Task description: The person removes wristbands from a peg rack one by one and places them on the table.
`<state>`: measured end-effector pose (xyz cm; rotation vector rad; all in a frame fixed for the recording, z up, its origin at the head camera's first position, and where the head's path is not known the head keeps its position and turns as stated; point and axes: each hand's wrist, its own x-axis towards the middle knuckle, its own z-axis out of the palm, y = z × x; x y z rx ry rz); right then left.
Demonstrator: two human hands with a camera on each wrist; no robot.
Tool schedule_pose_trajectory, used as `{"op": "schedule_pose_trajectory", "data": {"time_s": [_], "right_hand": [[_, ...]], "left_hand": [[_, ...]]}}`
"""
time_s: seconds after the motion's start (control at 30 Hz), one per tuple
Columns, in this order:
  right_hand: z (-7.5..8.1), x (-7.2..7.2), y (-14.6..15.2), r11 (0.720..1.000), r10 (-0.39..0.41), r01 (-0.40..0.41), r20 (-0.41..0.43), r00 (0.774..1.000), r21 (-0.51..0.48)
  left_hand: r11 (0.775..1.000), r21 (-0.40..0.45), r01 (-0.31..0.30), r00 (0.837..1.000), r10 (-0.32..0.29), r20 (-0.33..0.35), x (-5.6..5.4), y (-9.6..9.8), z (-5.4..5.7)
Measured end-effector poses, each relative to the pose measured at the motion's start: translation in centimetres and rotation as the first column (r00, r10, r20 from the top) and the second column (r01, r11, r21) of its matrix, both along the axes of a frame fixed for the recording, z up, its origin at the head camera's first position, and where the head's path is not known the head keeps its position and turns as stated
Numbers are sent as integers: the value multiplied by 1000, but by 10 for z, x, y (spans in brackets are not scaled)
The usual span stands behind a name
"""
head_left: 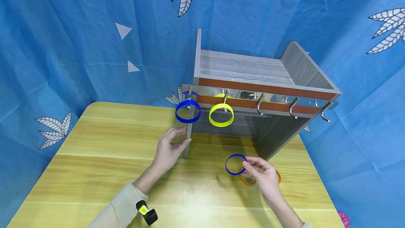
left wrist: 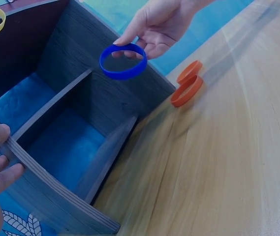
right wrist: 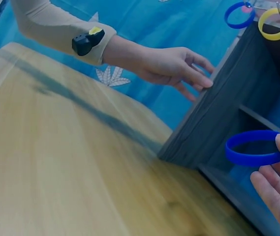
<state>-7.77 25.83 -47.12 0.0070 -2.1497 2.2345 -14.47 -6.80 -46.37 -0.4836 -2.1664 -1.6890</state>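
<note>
A blue silicone wristband is pinched between the thumb and fingers of my right hand, held up in front of the wooden shelf. My left hand grips the front edge of the shelf's left side panel, thumb and fingers at the edge. A second blue wristband hangs from the leftmost hook of the metal hook rail. On the neighbouring hook hangs a yellow wristband. Two orange wristbands lie on the table, partly hidden by my right hand in the head view.
The grey wood-grain shelf stands at the back of the wooden table. Several hooks on the right of the rail carry no bands. A blue patterned cloth hangs behind and beside the table.
</note>
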Motion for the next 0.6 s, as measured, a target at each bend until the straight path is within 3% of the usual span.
{"op": "schedule_pose_trajectory", "data": {"time_s": [0.6], "right_hand": [[-14,-4,-2,997,20,-28,111,994,75]], "left_hand": [[1000,-15,-8,1000,8,-15,0,0,-2]]}}
